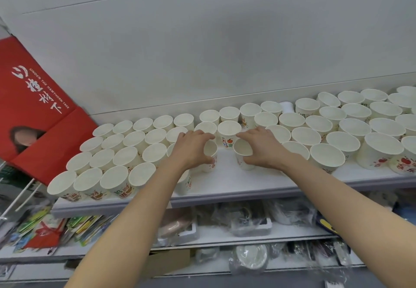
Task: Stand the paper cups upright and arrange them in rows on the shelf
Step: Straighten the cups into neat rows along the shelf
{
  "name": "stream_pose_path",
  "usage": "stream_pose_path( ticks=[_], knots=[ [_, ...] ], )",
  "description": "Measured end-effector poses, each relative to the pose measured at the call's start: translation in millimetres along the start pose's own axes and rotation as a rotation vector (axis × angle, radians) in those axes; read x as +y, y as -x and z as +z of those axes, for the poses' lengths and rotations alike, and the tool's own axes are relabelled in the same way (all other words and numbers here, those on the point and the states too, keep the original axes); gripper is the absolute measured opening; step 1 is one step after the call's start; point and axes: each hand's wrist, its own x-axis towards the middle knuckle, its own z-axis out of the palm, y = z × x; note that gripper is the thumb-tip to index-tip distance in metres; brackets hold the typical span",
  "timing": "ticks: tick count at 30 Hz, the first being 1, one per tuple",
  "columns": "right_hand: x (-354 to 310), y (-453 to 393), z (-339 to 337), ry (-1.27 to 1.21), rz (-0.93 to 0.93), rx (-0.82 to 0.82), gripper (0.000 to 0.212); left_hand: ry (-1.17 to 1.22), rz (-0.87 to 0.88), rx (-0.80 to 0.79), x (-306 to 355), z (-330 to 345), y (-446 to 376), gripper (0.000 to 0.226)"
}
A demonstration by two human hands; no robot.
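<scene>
Nearly done — rows of cups fill the shelf; left hand and right hand each grasp a cup, mid-frame gap left.

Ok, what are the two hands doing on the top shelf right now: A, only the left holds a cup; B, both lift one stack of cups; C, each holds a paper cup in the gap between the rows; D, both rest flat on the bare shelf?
C: the left hand grips one paper cup and the right hand grips another paper cup, both in the gap on the shelf.
</scene>
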Motion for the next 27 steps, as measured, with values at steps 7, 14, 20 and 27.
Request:
stream_pose_path(
  ticks=[7, 14, 20, 27],
  knots=[
    [2, 8, -4, -0.124, 0.032, -0.011, 0.095, 0.059, 0.037, -0.018, -19, -6, 6, 0.081],
    [-11, 6, 1, -0.148, 0.108, 0.014, 0.066, 0.048, 0.024, -0.026, -25, -14, 4, 0.075],
    [-27, 6, 12, -0.247, 0.152, 0.079, 0.094, 0.097, 0.025, -0.006, -29, -9, 3, 0.076],
    [-40, -2, 30, -0.324, 0.187, 0.159, 0.075, 0.100, 0.004, 0.008, -31, 2, 1, 0.066]
  ],
)
